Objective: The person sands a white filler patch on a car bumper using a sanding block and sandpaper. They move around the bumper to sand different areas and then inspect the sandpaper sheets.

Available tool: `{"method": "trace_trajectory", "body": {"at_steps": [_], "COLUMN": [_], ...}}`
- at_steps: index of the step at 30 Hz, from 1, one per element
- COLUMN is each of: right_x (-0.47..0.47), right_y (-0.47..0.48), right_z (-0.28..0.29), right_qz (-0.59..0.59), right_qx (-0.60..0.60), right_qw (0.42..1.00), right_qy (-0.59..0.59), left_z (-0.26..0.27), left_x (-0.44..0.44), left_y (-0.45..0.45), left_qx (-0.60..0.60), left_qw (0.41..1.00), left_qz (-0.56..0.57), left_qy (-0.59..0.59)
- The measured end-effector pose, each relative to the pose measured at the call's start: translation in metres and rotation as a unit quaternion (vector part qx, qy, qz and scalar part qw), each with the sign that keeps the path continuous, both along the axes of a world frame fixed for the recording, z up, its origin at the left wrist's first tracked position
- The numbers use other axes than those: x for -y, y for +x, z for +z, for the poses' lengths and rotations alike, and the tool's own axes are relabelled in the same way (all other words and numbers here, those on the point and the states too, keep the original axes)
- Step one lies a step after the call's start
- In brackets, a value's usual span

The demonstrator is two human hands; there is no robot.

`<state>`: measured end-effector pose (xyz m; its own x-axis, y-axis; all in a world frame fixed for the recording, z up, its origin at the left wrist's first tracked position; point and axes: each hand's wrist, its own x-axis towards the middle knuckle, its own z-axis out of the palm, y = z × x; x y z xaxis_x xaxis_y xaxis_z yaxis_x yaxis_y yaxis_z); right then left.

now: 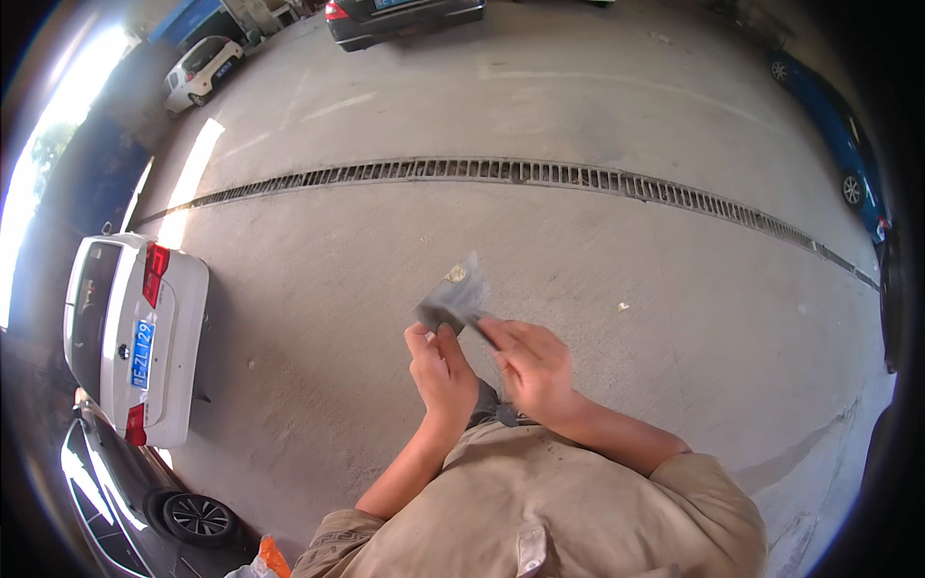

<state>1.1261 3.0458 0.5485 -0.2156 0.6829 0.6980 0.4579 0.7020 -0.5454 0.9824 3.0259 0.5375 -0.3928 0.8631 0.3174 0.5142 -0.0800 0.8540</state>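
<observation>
In front of my chest, my left hand [444, 372] grips the lower edge of a flat grey plate or blade [444, 300], its thumb on the near face. A pale yellowish lump [456, 273] shows near the plate's upper part. My right hand [531, 365], just to the right, is closed around a thin dark tool handle [480, 326] that reaches towards the plate; its working end is blurred. Whether the tool touches the plate, I cannot tell.
A slatted floor drain [462, 170] crosses the concrete floor [347, 289] ahead. A white car [184, 347] and a dark car [137, 498] stand at left, a blue car [824, 123] at far right and a black car [405, 25] ahead. An orange-and-white item [271, 556] lies at lower left.
</observation>
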Motion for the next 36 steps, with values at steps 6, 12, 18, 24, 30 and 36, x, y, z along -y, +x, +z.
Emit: {"method": "trace_trajectory", "body": {"at_steps": [6,12,18,24,30,36], "right_x": [-0.148,-0.319,-0.474,-0.645,-0.851,-0.999], "right_y": [-0.025,-0.022,-0.011,0.02,0.084,0.124], "right_z": [-0.017,-0.033,-0.032,-0.095,-0.173,-0.236], "right_qz": [-0.011,-0.089,-0.15,-0.185,-0.174,-0.107], "right_qx": [0.047,0.1,0.067,0.099,0.12,0.165], "right_qw": [0.998,0.991,0.986,0.967,0.947,0.889], "right_qy": [0.04,0.009,-0.014,-0.143,-0.24,-0.414], "left_z": [-0.03,-0.048,-0.042,-0.07,-0.085,-0.076], "left_x": [-0.144,-0.322,-0.485,-0.597,-0.687,-0.723], "left_y": [0.004,-0.005,-0.001,-0.009,-0.039,-0.063], "left_qx": [0.045,0.071,0.022,-0.033,-0.057,-0.015], "left_qw": [0.998,0.989,0.981,0.981,0.986,0.953], "left_qz": [-0.005,-0.126,-0.19,-0.187,0.053,0.231], "left_qy": [0.032,0.014,0.017,-0.03,-0.148,-0.195]}}
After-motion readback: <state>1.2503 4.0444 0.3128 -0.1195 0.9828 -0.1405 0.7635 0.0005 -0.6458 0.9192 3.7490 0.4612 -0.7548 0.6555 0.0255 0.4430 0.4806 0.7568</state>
